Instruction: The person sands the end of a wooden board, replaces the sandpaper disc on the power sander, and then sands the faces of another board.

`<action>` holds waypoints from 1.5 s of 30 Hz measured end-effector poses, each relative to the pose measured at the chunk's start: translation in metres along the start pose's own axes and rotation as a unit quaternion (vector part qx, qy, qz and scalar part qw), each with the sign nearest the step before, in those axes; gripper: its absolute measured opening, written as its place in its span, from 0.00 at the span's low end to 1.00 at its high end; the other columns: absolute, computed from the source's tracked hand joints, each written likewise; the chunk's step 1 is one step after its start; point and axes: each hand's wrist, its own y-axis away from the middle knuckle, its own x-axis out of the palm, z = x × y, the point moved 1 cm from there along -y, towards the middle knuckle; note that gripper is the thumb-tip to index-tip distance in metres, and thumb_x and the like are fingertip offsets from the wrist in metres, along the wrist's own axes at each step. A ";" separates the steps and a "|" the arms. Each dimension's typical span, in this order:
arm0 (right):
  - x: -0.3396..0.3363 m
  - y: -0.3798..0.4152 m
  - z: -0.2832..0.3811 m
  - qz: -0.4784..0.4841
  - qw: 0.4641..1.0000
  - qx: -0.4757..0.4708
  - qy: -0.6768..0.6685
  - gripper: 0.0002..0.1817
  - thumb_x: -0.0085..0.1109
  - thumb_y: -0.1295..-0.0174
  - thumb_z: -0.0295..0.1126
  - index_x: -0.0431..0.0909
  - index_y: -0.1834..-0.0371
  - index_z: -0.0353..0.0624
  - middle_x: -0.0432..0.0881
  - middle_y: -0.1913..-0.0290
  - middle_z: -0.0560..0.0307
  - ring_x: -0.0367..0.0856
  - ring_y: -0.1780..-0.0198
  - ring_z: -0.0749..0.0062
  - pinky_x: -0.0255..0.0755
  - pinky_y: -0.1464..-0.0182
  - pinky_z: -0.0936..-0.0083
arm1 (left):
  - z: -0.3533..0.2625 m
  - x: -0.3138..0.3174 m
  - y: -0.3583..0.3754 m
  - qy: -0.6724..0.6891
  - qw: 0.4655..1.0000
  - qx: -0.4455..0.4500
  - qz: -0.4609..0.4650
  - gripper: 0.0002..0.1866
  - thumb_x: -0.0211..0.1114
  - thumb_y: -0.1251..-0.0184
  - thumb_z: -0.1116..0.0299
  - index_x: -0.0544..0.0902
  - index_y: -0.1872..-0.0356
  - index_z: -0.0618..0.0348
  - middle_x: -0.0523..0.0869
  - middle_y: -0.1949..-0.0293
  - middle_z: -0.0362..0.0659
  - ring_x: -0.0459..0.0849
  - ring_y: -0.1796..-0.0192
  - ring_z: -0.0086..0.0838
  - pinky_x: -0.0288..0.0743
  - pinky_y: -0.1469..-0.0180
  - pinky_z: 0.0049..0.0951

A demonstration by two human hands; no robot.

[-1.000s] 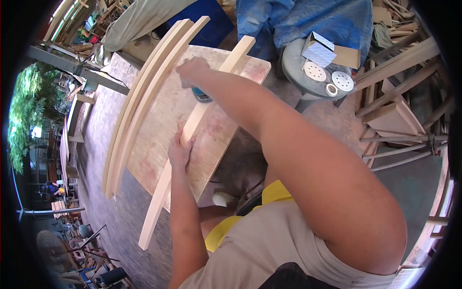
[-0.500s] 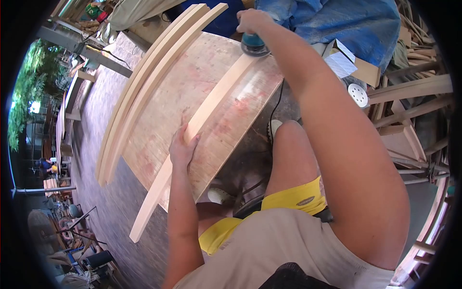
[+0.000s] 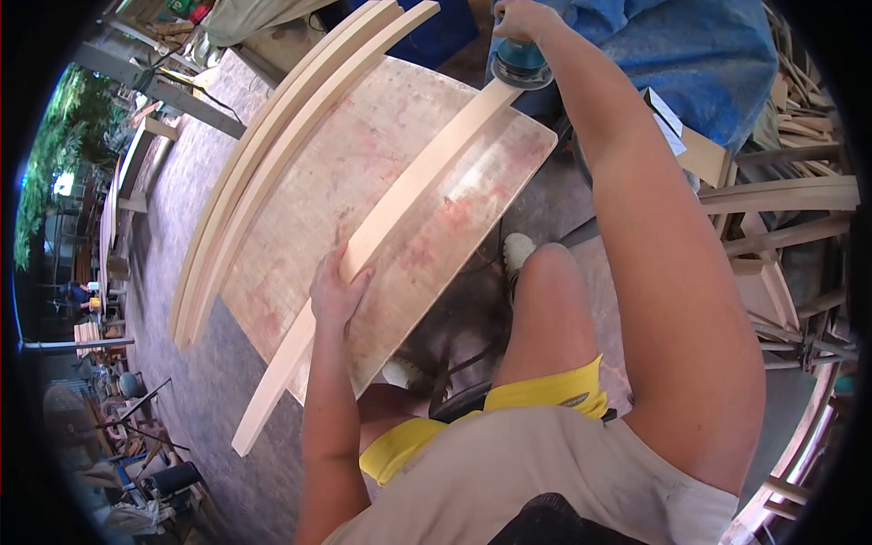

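Observation:
A pale curved wooden strip (image 3: 422, 168) lies diagonally across a worn plywood board (image 3: 495, 195), its near end reaching past the board's edge. My left hand (image 3: 336, 289) is closed around the strip below its middle, thumb on the near side. At the far end, my right hand (image 3: 527, 18) grips the top of a teal orbital sander (image 3: 520, 60). The sander's round pad rests at the strip's tip, partly past the end; exact contact is hard to see. More curved wooden strips (image 3: 263, 154) lie side by side along the board's left edge.
A blue tarp (image 3: 695, 68) and an opened cardboard box (image 3: 704, 156) are beyond my right arm. Wooden frame pieces (image 3: 781, 195) and offcuts (image 3: 804, 100) crowd the right side. A grey metal bar (image 3: 173, 91) crosses at upper left, and tools clutter the lower left floor.
The sander in my right hand has moved right along the strip to its far end. My left hand keeps its hold on the strip. The view has shifted slightly.

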 end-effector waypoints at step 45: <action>0.027 0.245 0.357 0.108 0.945 -0.307 -0.033 0.32 0.68 0.44 0.42 0.78 0.32 0.56 0.79 0.35 0.48 0.79 0.35 0.50 0.74 0.36 0.58 | 0.017 -0.002 -0.001 0.258 0.958 0.070 -0.099 0.51 0.83 0.51 0.51 0.67 0.28 0.62 0.78 0.35 0.57 0.76 0.30 0.51 0.70 0.31 0.43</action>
